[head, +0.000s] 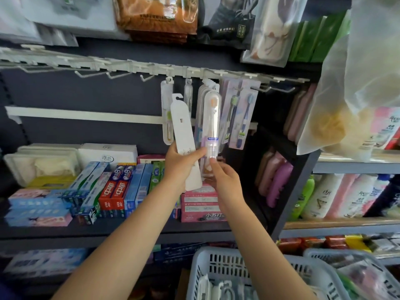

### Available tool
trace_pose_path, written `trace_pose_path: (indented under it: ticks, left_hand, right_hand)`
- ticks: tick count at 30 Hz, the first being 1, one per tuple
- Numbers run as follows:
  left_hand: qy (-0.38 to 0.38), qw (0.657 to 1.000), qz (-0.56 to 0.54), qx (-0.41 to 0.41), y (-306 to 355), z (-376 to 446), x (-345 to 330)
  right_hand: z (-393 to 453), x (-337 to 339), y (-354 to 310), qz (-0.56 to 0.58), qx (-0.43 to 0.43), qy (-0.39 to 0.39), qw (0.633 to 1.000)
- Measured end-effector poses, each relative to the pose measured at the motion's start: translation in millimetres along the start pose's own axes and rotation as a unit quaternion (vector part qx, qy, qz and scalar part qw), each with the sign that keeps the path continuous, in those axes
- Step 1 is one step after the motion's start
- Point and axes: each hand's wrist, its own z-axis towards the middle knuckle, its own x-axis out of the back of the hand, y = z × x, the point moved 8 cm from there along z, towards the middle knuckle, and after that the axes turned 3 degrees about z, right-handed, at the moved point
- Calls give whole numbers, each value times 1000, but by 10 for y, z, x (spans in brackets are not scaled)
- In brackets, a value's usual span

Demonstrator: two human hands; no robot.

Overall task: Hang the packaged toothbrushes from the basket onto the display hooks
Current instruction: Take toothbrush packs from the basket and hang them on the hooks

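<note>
White carded pack (184,137) gripped in left hand (180,167); right hand (225,180) pinches clear toothbrush pack (212,126), apparently hooked. Next: find a free hook (146,77).

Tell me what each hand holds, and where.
Left hand grips the white toothbrush pack at its lower half. Right hand pinches the clear toothbrush case at its bottom end.

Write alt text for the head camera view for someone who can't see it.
A person's left hand holds a white toothbrush pack while the right hand touches the bottom of a clear toothbrush pack hanging on a white hook rail. Toothpaste boxes fill the shelf below; a grey basket sits at bottom right.
</note>
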Motion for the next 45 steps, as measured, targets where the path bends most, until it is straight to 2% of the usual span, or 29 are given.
trace_pose_path:
  ticks: [7, 11, 16, 20, 22, 25, 29, 32, 34, 36, 39, 41, 45]
  left_hand:
    - [66, 996, 28, 58, -323, 36, 253]
    - [93, 992, 49, 64, -331, 17, 382]
    - [98, 989, 76, 75, -329, -50, 475]
    - [72, 993, 74, 65, -334, -85, 453]
    - [66, 993, 74, 67, -338, -108, 428]
    - [74, 991, 74, 79, -301, -192, 406]
    - [24, 996, 37, 80, -180, -293, 292]
    - [0, 998, 34, 60, -73, -322, 246]
    - [-24, 997, 37, 59, -39, -334, 212]
    - [-38, 996, 42, 69, -46, -332, 199]
    - [-67, 994, 83, 8, 7, -322, 167]
    - [-85, 993, 84, -23, 40, -320, 136]
    - [-88, 989, 103, -58, 157, -295, 48]
  right_hand:
    - [417, -54, 97, 60, -46, 6, 997]
    - [596, -130, 158, 83, -69, 16, 994]
    - [629, -135, 265, 143, -100, 14, 985]
    - [466, -63, 298, 137, -128, 22, 982]
    - [335, -82, 243, 105, -125, -14, 987]
    - [12, -232, 49, 45, -104, -128, 985]
    - [-435, -473, -78, 26, -122, -292, 948]
    - [-642, -550, -189, 55, -128, -357, 924]
    - [-662, -523, -247, 65, -111, -342, 931]
    - [-611, -447, -270, 54, -81, -292, 952]
    - [-527, -288, -316, 26, -20, -215, 976]
    - [-521, -232, -363, 13, 12, -200, 980]
    - [-529, -171, -420, 71, 18, -209, 975]
